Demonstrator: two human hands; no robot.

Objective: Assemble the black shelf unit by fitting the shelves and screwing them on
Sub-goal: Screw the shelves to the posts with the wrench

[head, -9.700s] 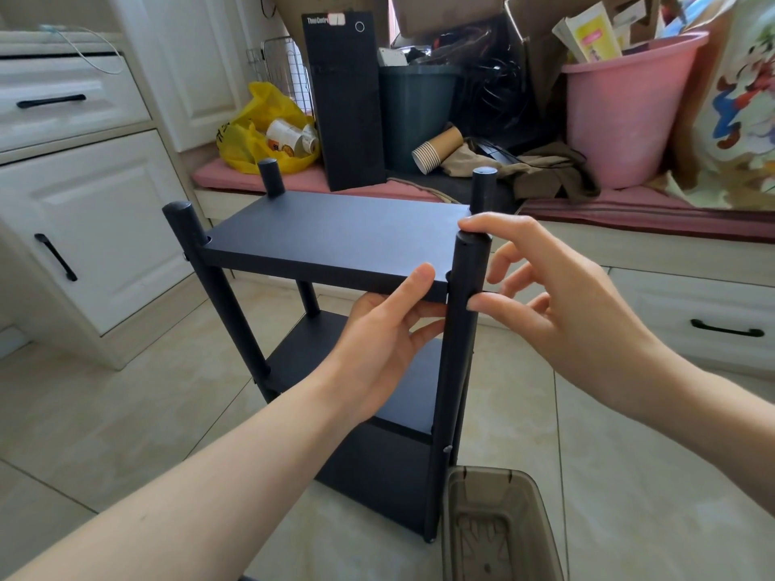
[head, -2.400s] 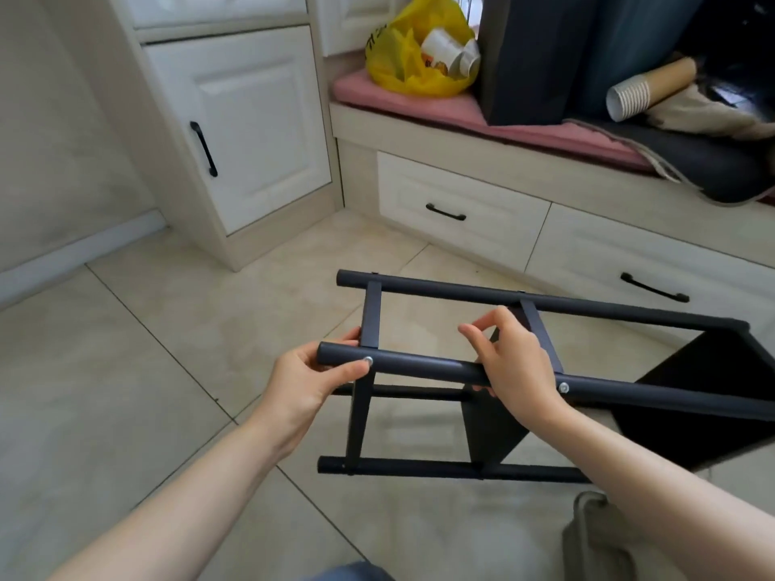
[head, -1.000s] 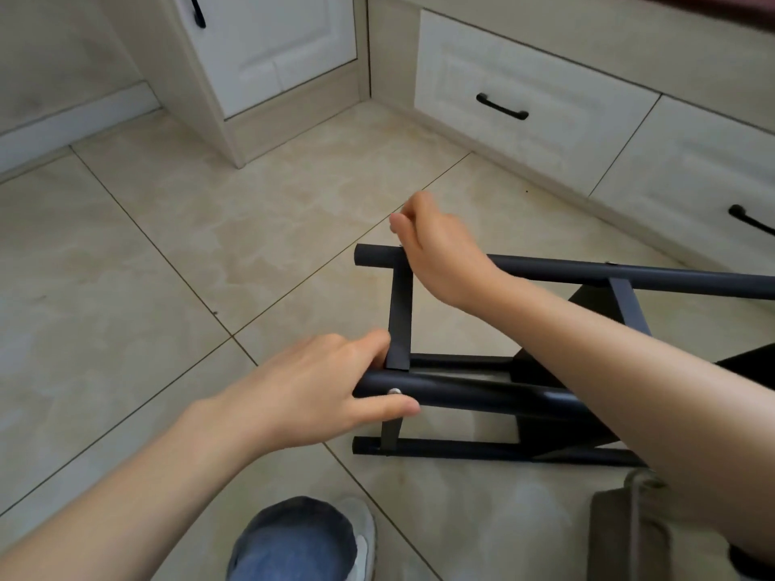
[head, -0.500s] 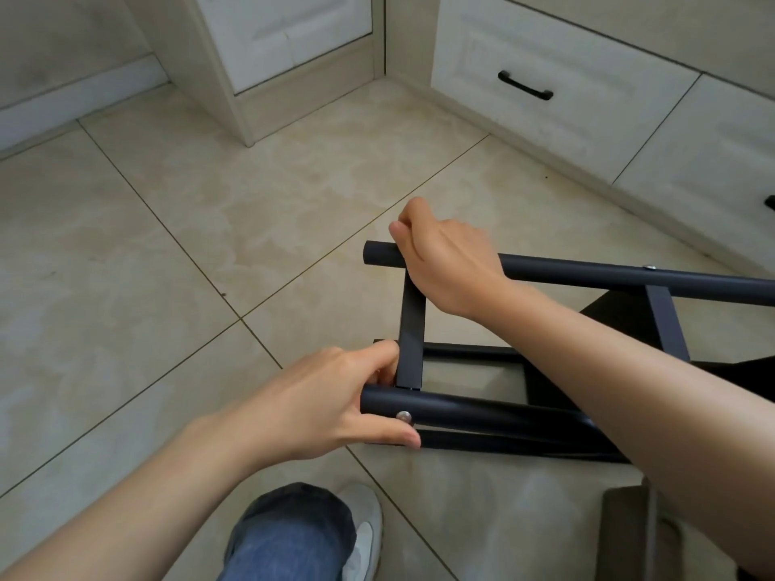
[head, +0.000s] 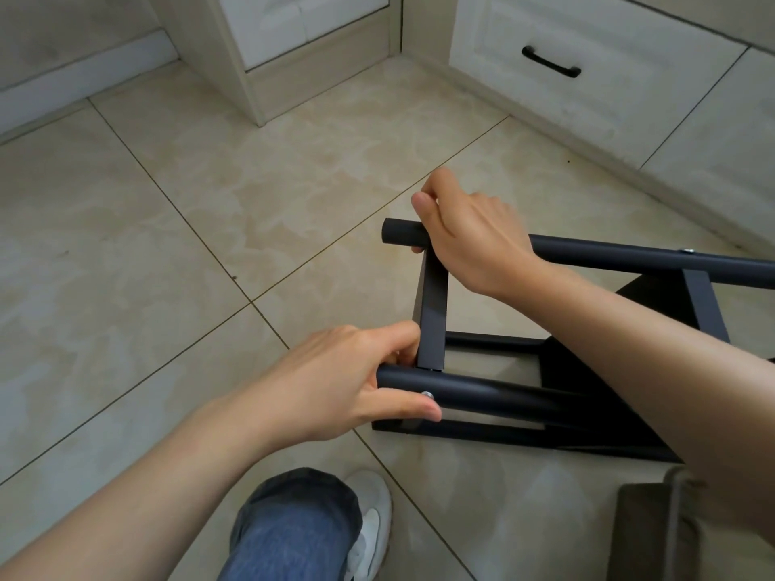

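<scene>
We note black shelf unit (head: 432, 312) on its side, left hand (head: 344, 379) gripping near post (head: 495, 394), right hand (head: 474, 232) far post (head: 629, 255); bin (head: 646, 534) contents unseen.

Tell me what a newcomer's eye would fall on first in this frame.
The black shelf unit lying on its side on the tiled floor, right of centre, draws the eye first. The left hand grips the near post at its end, thumb beside a silver screw, and the right hand grips the far post. A blue-jeaned knee fills the bottom centre.
</scene>
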